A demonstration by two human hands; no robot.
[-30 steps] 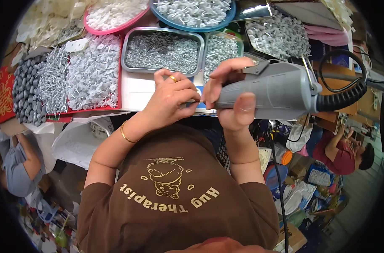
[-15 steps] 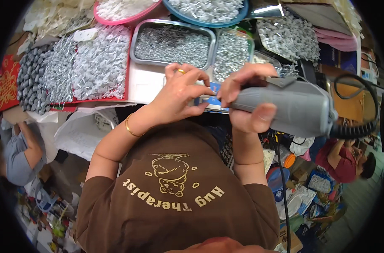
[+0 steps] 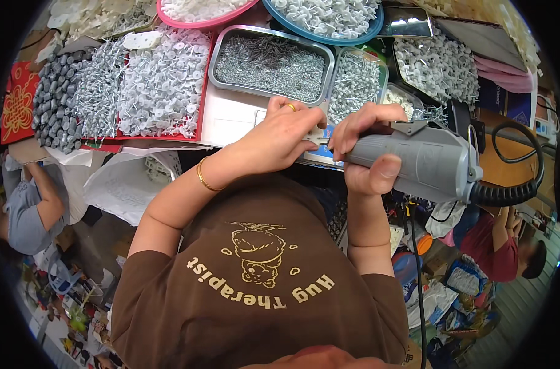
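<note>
My right hand (image 3: 372,141) is wrapped round a grey corded electric screwdriver (image 3: 424,157), held nearly level with its tip pointing left. My left hand (image 3: 280,138), wearing a ring, pinches a small whitish plastic piece (image 3: 318,136) between thumb and fingers. The piece meets the tool's tip just in front of my right fingers; they hide exactly how the two touch. Both hands are over the table's near edge. Just beyond my left hand stands a metal tray (image 3: 328,71) of small screws. A clear green-edged box (image 3: 358,86) of light-coloured fasteners sits beside it.
At the left lie white discs with screws (image 3: 163,86), loose screws (image 3: 98,92) and grey caps (image 3: 55,101). Pink (image 3: 212,23) and blue (image 3: 329,40) basins stand behind. A white sack (image 3: 123,190) hangs at the near edge. The coiled cord (image 3: 507,194) loops right. People sit on both sides.
The view has shifted, so the table's things appear further right. My left fingers have closed in around the whitish piece, which now shows at the screwdriver's tip.
</note>
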